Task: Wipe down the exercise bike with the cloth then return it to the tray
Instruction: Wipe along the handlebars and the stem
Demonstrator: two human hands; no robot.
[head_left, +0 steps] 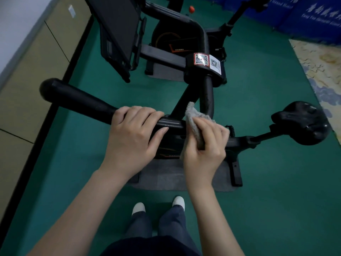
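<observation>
A black exercise bike stands on a grey mat right in front of me. My left hand grips its left handlebar, fingers curled over the bar. My right hand holds a grey cloth wrapped against the handlebar where it meets the stem. The black saddle sticks out to the right on its post. No tray is in view.
A second black bike with a dark screen stands just behind. A tan cabinet wall runs along the left. Green floor surrounds the bikes, a patterned rug lies at right. My feet stand near the mat.
</observation>
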